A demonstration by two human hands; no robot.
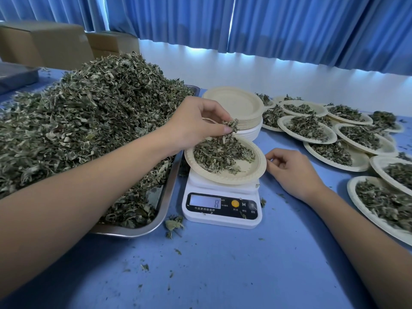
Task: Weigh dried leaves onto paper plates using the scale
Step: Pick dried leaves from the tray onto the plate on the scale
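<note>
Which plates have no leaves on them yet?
The stack of plates behind the scale. Its top plate is bare; the plate on the scale and those spread at right hold leaves.

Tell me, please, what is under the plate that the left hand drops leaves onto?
The plate sits on a white scale, whose display and buttons show in front. The plate hides the weighing platform. The left hand pinches leaves above it.

Tilted paper plate of dried leaves atop white scale, display reading 8.
</note>
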